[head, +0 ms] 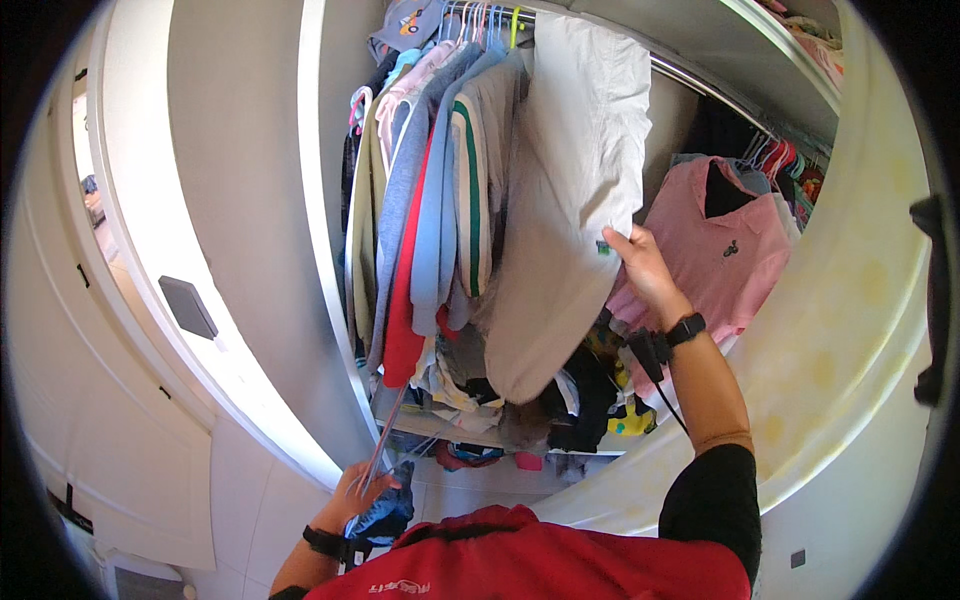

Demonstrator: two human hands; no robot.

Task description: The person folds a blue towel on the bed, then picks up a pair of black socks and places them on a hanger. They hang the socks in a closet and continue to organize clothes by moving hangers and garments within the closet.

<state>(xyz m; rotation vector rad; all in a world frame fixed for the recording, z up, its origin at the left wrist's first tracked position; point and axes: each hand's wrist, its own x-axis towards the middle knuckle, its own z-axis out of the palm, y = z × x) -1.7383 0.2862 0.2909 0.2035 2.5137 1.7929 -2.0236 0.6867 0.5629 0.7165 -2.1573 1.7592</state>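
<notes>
Light grey trousers [562, 210] hang folded over the closet rail [697, 90], reaching down past the other garments. High in front of me, my right hand [641, 259] pinches their right edge beside a small green tag. Down at the lower left, my left hand [364, 487] grips several thin hangers [390, 431], whose ends point up towards the closet. Dark blue denim [390, 510] shows just behind that hand; whether the hand also holds it, I cannot tell. Left of the trousers is a row of hung clothes, among them a striped-sleeve jacket [474, 195] and a red garment [409, 322].
A pink collared shirt [724, 240] hangs at the right of the closet. Piled clothes [480, 390] lie on the low shelf beneath. A pale yellow curtain [817, 360] drapes down the right side. The closet's white side edge [322, 195] stands at the left, near a white door [97, 420].
</notes>
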